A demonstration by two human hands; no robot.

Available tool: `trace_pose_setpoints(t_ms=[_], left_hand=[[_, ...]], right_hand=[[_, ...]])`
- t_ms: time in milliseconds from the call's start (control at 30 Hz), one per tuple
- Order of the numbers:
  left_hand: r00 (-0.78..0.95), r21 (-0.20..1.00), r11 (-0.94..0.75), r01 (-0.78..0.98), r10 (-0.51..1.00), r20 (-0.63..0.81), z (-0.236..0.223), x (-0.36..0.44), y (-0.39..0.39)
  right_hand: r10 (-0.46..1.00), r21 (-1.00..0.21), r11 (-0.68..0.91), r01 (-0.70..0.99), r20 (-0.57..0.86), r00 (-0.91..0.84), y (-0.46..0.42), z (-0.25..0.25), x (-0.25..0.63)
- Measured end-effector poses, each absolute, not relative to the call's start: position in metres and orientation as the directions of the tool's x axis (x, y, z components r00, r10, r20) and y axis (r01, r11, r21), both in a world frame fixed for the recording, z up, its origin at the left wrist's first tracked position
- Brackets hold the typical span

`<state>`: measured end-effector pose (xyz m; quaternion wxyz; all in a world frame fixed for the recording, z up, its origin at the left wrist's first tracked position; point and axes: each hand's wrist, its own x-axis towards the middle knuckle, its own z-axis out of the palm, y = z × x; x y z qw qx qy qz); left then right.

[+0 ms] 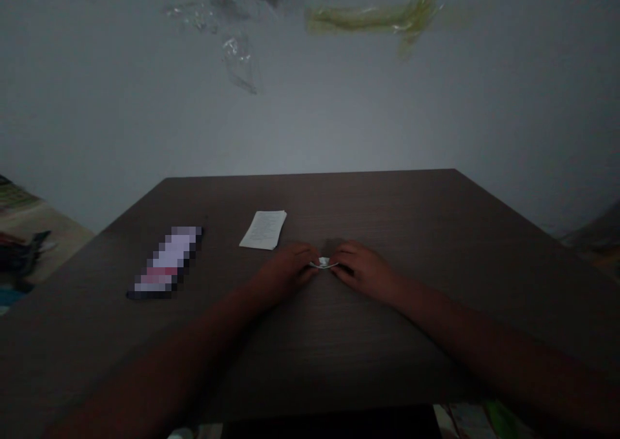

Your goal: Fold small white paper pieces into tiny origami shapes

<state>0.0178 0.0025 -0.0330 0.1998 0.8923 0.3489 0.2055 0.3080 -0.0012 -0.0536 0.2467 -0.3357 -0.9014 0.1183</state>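
Watching from afar, I see the left hand point(296, 269) and right hand point(361, 268) facing each other, fingers drawn in narrow, each pinching one end of a small white slip point(323, 264) between them, around the middle of the table point(387, 206). I take it for paper, though the light is too dim for me to be sure. It bows between the grips, so uneven pressure could crease it crookedly or make it pop free, and a hard pull apart could tear it. Just beyond the left hand lie the sheets point(264, 230), near enough that a careless brush could scatter them. The phone point(167, 261) rests farther left, where a wide sweep could nudge it.
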Motion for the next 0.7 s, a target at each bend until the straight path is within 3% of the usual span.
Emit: trace_pose_setpoints(t_ms=[367, 700], left_hand=[[0.589, 0.474, -0.639, 0.605, 0.76, 0.273, -0.0366, 0.0186, 0.0001], [0.523, 0.462, -0.603, 0.65, 0.796, 0.304, -0.0425, 0.0185, -0.0034]], right_hand=[[0.694, -0.415, 0.719, 0.557, 0.396, -0.601, -0.0005, -0.0548, 0.3118], [0.759, -0.536, 0.649, 0.54, 0.406, -0.509, 0.0023, -0.0573, 0.3107]])
